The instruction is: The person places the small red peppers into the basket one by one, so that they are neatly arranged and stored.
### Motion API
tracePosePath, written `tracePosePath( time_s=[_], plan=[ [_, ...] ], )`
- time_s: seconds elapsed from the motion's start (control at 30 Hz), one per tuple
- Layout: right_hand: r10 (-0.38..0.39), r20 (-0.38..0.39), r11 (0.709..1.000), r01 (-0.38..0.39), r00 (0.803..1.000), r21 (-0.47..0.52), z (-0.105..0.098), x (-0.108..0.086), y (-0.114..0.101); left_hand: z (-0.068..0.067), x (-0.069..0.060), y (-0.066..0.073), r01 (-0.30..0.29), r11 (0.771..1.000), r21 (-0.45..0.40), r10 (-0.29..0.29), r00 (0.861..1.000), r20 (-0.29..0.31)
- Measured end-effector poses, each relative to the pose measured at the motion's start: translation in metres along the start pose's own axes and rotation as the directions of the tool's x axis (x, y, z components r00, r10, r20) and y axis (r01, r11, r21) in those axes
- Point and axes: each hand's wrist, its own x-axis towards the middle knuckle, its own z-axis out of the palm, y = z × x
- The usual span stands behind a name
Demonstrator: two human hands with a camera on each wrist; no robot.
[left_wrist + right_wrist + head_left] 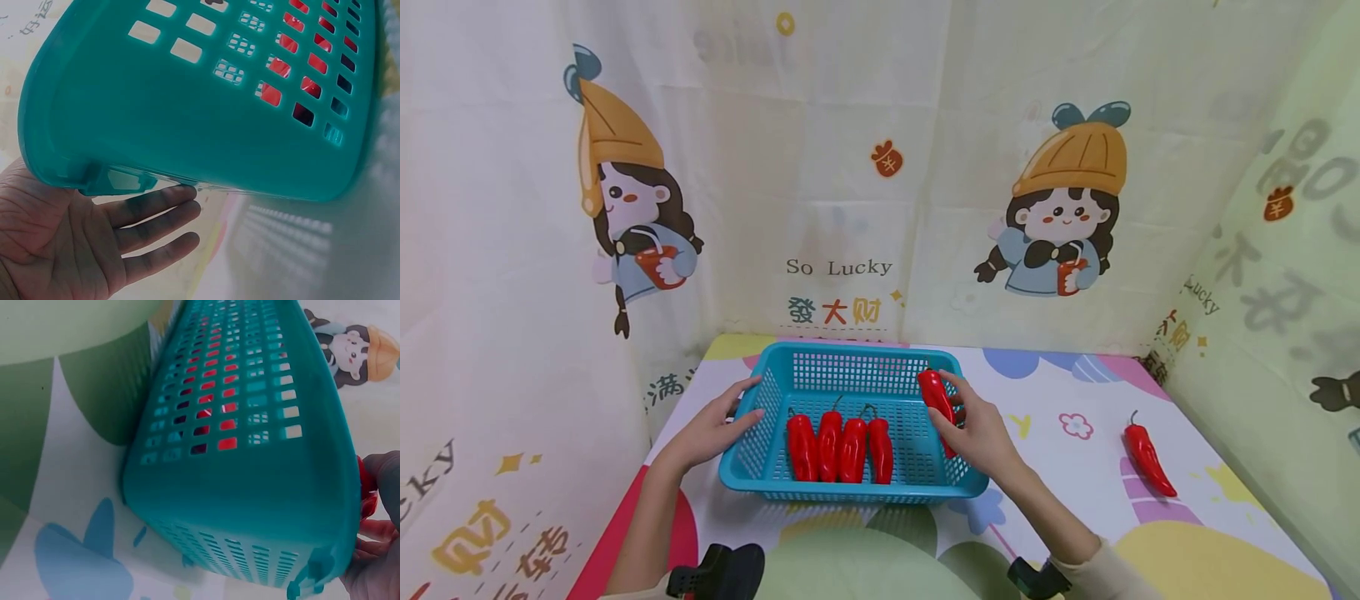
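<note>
A blue-green plastic basket with mesh walls stands on the table. Inside it, several red chili peppers lie side by side, stems pointing away from me. My left hand holds the basket's left rim, thumb over the edge and fingers along the outside; in the left wrist view its other fingers extend loosely beside the wall. At the basket's right end, my right hand pinches another red chili pepper between thumb and fingers, over the inside. The right wrist view shows only a bit of that pepper behind the rim.
One more red chili pepper lies on the patterned tabletop to the right of the basket. Printed cloth hangs behind the table and along both sides.
</note>
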Motion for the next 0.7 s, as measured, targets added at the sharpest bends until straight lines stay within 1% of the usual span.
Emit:
tracePosePath(
  time_s=[0.1,0.23,0.53,0.7],
  plan=[
    [-0.005,0.018,1.0,0.005,1.0,0.003,0.004,0.0,0.0,0.0,0.001,-0.001,-0.004,1.0,-0.001,0.004,1.0,0.001],
    [-0.012,0.049,1.0,0.012,0.999,0.001,0.009,0.0,-0.001,0.0,0.001,0.0,0.004,1.0,-0.001,-0.004,1.0,0.003],
    [-0.009,0.104,0.998,0.016,0.995,-0.065,0.019,0.002,-0.002,0.0,0.001,0.001,0.013,1.0,-0.018,-0.013,1.0,0.017],
    [-0.001,0.166,0.996,0.017,0.986,-0.093,0.026,0.005,-0.002,-0.001,0.001,0.0,0.007,1.0,-0.014,-0.007,1.0,0.015]
  ],
)
